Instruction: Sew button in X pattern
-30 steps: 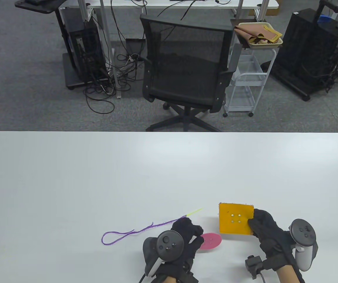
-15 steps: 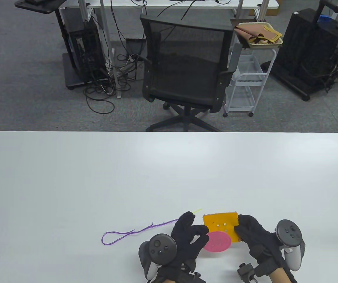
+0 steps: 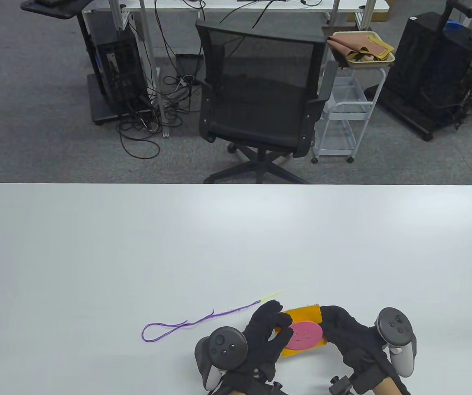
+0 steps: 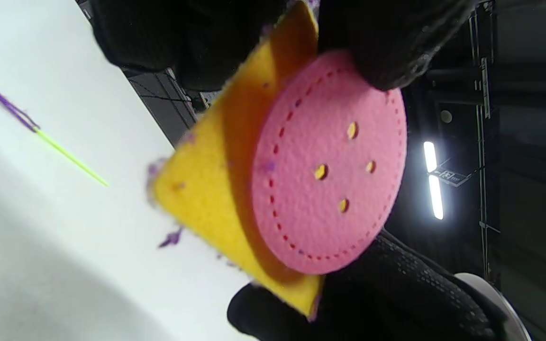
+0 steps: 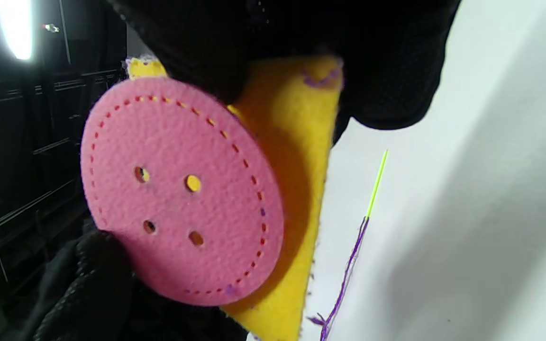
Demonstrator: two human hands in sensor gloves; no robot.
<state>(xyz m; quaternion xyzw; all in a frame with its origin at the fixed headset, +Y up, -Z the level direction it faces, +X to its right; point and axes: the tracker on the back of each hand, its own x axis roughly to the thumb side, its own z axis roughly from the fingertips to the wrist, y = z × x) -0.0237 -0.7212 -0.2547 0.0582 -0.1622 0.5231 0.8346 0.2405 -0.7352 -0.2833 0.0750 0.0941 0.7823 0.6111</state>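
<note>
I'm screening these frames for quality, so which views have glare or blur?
Left wrist view: bright ceiling lights flare at right, yellow felt square edges blurred. Right wrist view: glare top left, pink felt button sharp. Table view: evenly lit.

Button (image 4: 330, 166): pink, red dashed ring near the rim (four holes showing yellow). Felt square (image 4: 216, 180): yellow, purple fuzz at edges. Needle (image 3: 271, 295): lime-yellow. Thread (image 3: 186, 323): purple. Gloves: black.

Button (image 3: 305, 335) lies on square (image 3: 301, 313), needle (image 3: 271, 295) behind-left.
</note>
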